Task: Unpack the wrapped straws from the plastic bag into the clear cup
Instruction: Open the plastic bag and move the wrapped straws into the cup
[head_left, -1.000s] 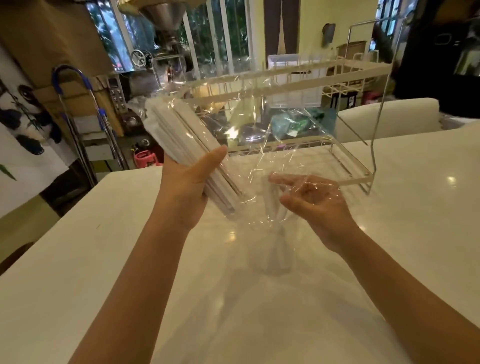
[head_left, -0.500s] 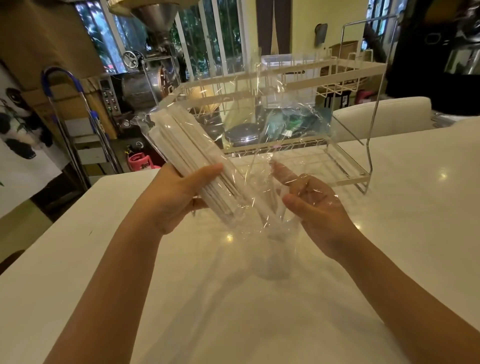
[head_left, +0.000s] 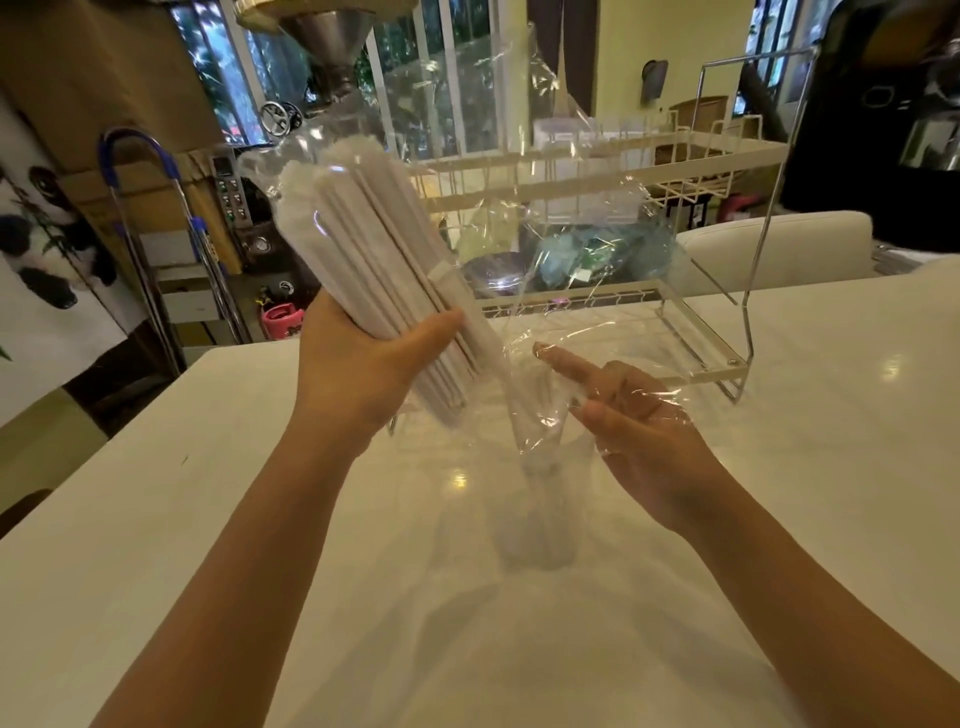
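Left hand clasps straws | long axis tilts down-right toward cup below grip | right hand spread, inside bag

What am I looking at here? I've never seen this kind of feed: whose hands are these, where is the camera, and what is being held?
There is no machine: a person works with bare hands, filmed by one wide-angle camera worn on the head, looking forward and down. The left hand grips a bundle of white paper-wrapped straws, still partly inside the crinkly clear plastic bag. The right hand has its fingers spread under the loose film. Below them a clear plastic cup stands on the white table, with a few straws apparently inside. A white wire rack stands behind.
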